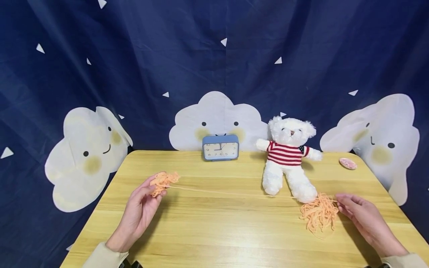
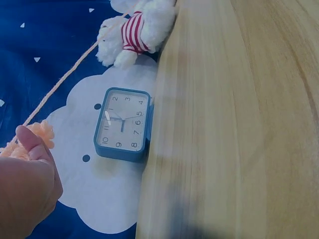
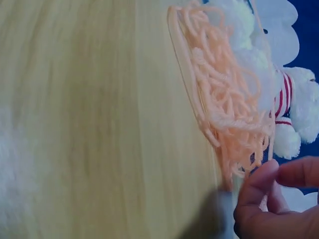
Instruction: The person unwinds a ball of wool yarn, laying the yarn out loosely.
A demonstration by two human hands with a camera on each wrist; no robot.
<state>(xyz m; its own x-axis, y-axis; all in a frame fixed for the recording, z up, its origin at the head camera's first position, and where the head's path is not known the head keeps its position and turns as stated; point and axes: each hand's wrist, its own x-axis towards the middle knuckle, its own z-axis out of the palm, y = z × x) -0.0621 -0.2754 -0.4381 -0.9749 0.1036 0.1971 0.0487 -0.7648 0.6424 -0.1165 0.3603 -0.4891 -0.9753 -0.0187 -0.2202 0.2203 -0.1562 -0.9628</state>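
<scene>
At the left of the head view, my left hand point(image 1: 143, 206) grips a small bundle of peach yarn point(image 1: 162, 181) above the table. A single yarn strand point(image 1: 214, 192) runs taut from it across to the right, passing in front of the teddy bear's feet. On that side my right hand point(image 1: 363, 219) pinches yarn between thumb and forefinger. Beside its fingertips lies a loose, tangled yarn pile point(image 1: 320, 214), close to the bear's foot. In the right wrist view the thumb and forefinger point(image 3: 294, 172) meet on the strand beside the tangled yarn point(image 3: 224, 94).
A white teddy bear point(image 1: 285, 154) in a red-striped shirt sits at the back right of the wooden table point(image 1: 207, 230). A blue alarm clock point(image 1: 220, 148) stands at the back middle. Near the right back corner lies a small pink oval item point(image 1: 348, 163). A dark blue curtain hangs behind.
</scene>
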